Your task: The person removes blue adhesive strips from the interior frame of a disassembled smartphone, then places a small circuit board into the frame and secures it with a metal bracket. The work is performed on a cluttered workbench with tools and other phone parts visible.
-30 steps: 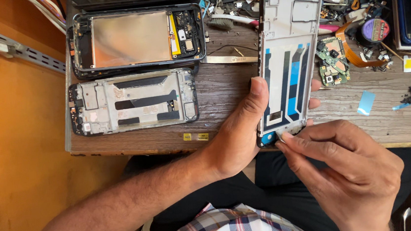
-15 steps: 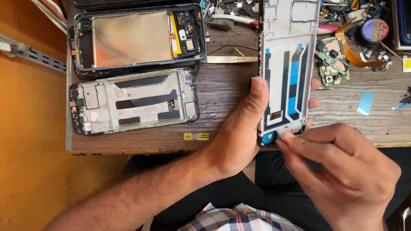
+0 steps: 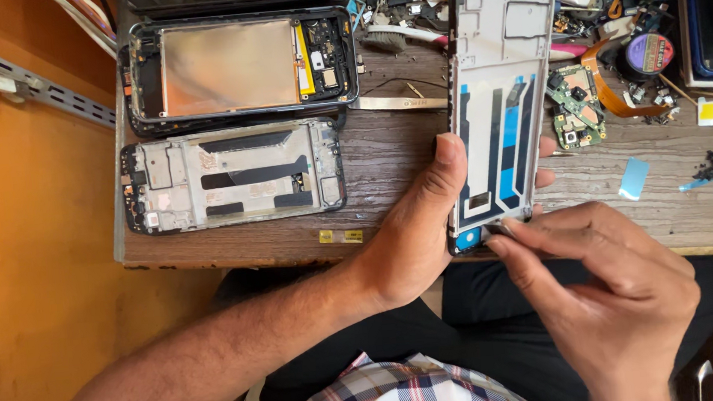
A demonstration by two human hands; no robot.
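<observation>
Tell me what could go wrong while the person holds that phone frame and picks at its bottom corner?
The left hand holds the phone frame only by its edges, out past the table edge, so it might slip and fall. The right hand pinches at the frame's bottom end, where the blue strips could tear or crease. Small loose parts, like the green circuit board, lie close by and could get knocked.

Phone-repair workshop: cluttered wooden bench (image 3: 404, 149)

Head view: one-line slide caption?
Left hand holds a phone frame over the wooden bench; right hand pinches its lower edge.
</observation>
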